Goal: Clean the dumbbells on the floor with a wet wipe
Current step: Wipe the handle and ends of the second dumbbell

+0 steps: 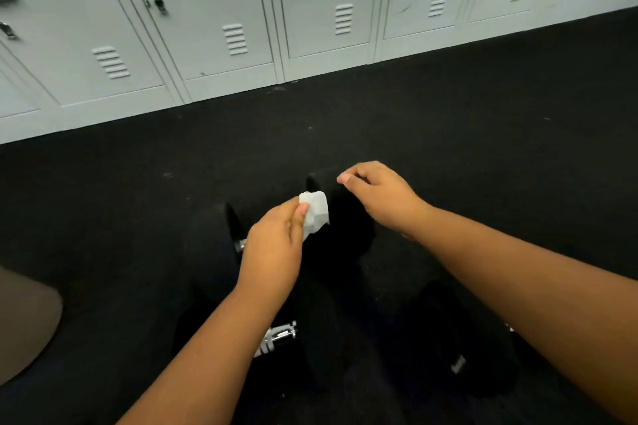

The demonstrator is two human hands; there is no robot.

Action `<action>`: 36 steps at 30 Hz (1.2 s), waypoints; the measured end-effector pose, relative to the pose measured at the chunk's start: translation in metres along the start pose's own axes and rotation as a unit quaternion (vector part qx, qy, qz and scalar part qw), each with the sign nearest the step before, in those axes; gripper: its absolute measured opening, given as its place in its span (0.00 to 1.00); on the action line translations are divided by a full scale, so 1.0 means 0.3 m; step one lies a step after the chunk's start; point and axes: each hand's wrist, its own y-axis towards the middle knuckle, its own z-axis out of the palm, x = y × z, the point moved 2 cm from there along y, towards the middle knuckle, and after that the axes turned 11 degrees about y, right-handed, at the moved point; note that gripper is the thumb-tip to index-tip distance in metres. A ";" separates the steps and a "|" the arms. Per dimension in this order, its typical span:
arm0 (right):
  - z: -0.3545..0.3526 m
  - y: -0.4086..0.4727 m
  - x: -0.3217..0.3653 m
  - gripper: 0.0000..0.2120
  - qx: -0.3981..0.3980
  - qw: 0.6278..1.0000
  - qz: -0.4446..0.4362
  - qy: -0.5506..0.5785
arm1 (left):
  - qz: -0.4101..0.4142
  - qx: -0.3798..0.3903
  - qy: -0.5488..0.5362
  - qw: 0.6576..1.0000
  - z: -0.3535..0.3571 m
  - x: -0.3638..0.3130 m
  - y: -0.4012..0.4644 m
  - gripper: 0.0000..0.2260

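Note:
My left hand (276, 245) pinches a crumpled white wet wipe (315, 210) between thumb and fingers, above a black dumbbell (348, 228) on the dark floor. The dumbbell's black heads are hard to tell from the floor; a bit of chrome handle (240, 246) shows left of my left wrist. My right hand (379, 195) hovers just right of the wipe, fingers loosely curled, holding nothing. A second dumbbell lies nearer me, its chrome handle (281, 338) showing beside my left forearm. Another black dumbbell head (459, 338) sits under my right forearm.
A row of pale grey lockers (224, 28) runs along the far side of the black carpeted floor (483, 131). A brown rounded object (24, 321) juts in at the left edge.

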 end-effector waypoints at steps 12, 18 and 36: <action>-0.358 -0.444 -0.192 0.21 -0.012 0.828 0.199 0.524 | 0.306 0.204 -0.082 0.926 0.183 -0.529 -0.119 0.20; -0.484 -0.575 -0.279 0.19 -0.076 0.820 0.161 0.544 | -0.040 0.206 -0.193 0.959 0.302 -0.640 -0.137 0.16; -0.517 -0.660 -0.550 0.19 -0.110 0.834 0.141 0.523 | -0.095 0.429 -0.284 0.852 0.516 -0.688 -0.157 0.13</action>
